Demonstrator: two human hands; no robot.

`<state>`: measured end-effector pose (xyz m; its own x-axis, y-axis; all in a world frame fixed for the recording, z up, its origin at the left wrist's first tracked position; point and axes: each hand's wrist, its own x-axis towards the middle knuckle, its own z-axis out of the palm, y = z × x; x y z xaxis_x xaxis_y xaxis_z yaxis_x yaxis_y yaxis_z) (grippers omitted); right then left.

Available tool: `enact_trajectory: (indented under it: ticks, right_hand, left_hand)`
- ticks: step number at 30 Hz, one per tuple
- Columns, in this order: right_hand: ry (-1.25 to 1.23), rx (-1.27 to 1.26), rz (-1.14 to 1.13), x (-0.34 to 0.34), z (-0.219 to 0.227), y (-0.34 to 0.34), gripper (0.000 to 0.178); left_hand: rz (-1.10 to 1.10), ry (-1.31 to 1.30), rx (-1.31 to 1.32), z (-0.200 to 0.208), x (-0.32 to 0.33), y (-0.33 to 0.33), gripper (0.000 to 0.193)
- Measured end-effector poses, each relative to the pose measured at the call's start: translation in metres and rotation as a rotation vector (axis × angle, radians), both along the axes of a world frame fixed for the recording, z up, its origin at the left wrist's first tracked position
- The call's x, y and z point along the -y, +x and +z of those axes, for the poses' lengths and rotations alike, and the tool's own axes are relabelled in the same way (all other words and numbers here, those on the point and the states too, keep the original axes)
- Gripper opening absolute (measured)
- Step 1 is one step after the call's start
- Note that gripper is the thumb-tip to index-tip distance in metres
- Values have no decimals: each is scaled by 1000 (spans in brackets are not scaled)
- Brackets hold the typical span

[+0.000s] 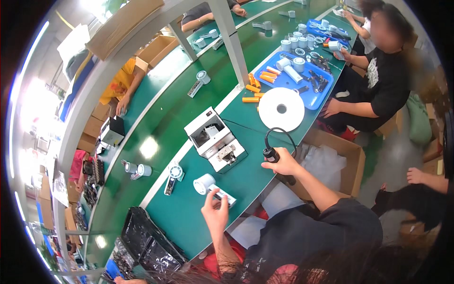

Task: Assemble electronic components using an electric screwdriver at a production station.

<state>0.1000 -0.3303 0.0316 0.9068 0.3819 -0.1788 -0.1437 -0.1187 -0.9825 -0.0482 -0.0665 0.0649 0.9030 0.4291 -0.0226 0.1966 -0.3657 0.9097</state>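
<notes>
My left hand (216,212) has its thumb and fingertips on the handle of a white handheld fan (204,183) lying on the green table. The round fan head points away to the left, and the fingers cover part of the handle. My right hand (283,163) is wrapped round a black corded electric screwdriver (271,155), held above the table's near edge. Its cable loops up from the top, and no bit shows. A white box-shaped machine (218,139), likely a screw feeder, stands beyond both hands. Another fan (175,172) with dark parts showing in its handle lies left of it.
To the right are a big white reel (282,109), orange cylindrical cells (250,100) and a blue tray (314,97) of fan parts. A green conveyor belt (161,123) carries fans behind a white post (230,45). A black plastic-lined bin (149,241) sits left; co-workers sit around.
</notes>
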Motion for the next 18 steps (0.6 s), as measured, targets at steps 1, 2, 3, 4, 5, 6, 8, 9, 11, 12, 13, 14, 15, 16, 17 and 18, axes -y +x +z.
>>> enact_trajectory:
  ticks: [1, 2, 3, 4, 5, 6, 8, 9, 11, 12, 13, 14, 15, 16, 17, 18]
  right_hand:
    - [9, 22, -44, 2, -5, 0, 30]
    - [-24, 47, -62, 0, -4, 0, 30]
    - [-58, 72, -80, 1, -1, -1, 29]
    - [-55, 114, -81, 0, 3, 0, 28]
    - [-55, 184, -90, -1, -2, 0, 27]
    - [-60, 254, -106, -1, -7, 2, 26]
    - [-56, 213, -93, -4, -8, 2, 26]
    - [-52, 160, -87, -2, -5, 2, 26]
    - [-36, 150, -98, 2, 3, 1, 27]
    - [-49, 150, -101, 5, 2, 0, 27]
    - [-45, 152, -103, 5, 4, -1, 28]
    - [-42, 152, -110, 6, 3, -2, 28]
    - [-42, 151, -132, 7, 2, -3, 29]
    - [-15, 162, -190, 9, 1, -4, 29]
    - [-10, 176, -136, 3, 3, -3, 29]
    - [10, 179, -81, -6, -4, 0, 29]
  left_hand:
    - [-11, 8, 11, 9, -11, 7, 29]
    - [-5, 58, 25, 24, -21, 17, 29]
    - [0, 11, 61, 37, -31, 28, 29]
    - [1, 101, 60, 48, -46, 40, 30]
    - [-13, 262, 102, 47, -69, 56, 32]
    - [-7, 231, 154, 48, -88, 76, 32]
    - [-47, 394, 233, 45, -136, 117, 35]
    - [-83, 501, 236, 44, -154, 142, 37]
    - [-88, 709, 63, 54, -170, 191, 37]
    - [-91, 857, 81, 49, -180, 214, 37]
    - [-60, 839, 25, 39, -196, 236, 40]
    - [-71, 875, 33, 29, -207, 256, 41]
    - [-52, 903, -101, 19, -218, 275, 39]
    - [-101, 943, -8, 5, -219, 290, 33]
    - [-111, 1020, 7, -11, -263, 295, 24]
    - [-25, 1095, 22, -28, -302, 294, 13]
